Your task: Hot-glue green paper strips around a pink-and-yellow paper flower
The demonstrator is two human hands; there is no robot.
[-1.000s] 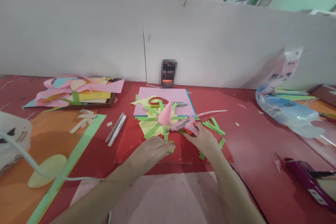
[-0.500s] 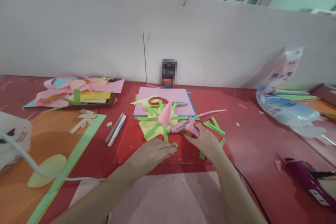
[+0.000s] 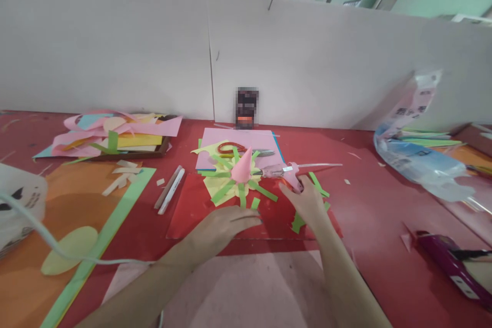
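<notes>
My right hand (image 3: 305,199) is wrapped round the handle of a pink glue gun (image 3: 273,171). A clear glue stick (image 3: 321,165) sticks out of its back. The gun's nozzle points left, close to the base of a pink paper cone (image 3: 242,166). This cone stands upright on a yellow paper flower (image 3: 219,188), with green paper strips (image 3: 263,191) spreading outward around it. In front of the flower, my left hand (image 3: 223,224) is closed, fingers together, and a short green strip (image 3: 255,203) rises from its fingertips. Below lies a red board (image 3: 188,210).
Scissors with red handles (image 3: 230,146) lie on pink paper (image 3: 215,136) behind the flower. Two pens (image 3: 171,190) lie to the left, near a tray of paper scraps (image 3: 154,154). Loose green strips (image 3: 298,222) and a purple tool (image 3: 446,259) are on the right. A white cable (image 3: 111,261) crosses the left.
My right hand has moved the glue gun up and away from me, levelling it. The flower's lower-right green strip is now uncovered. My left hand has barely shifted.
</notes>
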